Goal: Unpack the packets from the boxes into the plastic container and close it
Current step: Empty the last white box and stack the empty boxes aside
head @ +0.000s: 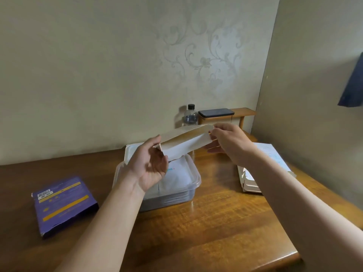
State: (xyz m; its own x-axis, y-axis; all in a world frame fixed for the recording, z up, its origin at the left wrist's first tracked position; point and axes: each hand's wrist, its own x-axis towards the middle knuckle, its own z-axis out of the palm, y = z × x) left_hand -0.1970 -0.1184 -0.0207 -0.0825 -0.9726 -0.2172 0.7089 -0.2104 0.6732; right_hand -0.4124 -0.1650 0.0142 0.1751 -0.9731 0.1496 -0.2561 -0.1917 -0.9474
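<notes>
At my far left one purple box [64, 205] lies flat on the bench [216, 222], well apart from the rest. Next comes the one clear container [194, 179], open, its white lid [133, 152] lying just behind it. White packets [176, 179] are stacked inside, though I cannot count them.

Above the container my left hand [149, 163] grips the left end of a second, pale box [186, 140] — thumb on top, fingers curled beneath. My right hand [227, 140] pinches that box's right end, so it hangs in the air between both hands.

Behind stand one bottle [190, 115] and one phone [216, 112] on a small wooden stand [243, 111]. At the right a third box [253, 179], pale and opened, lies on the bench.
</notes>
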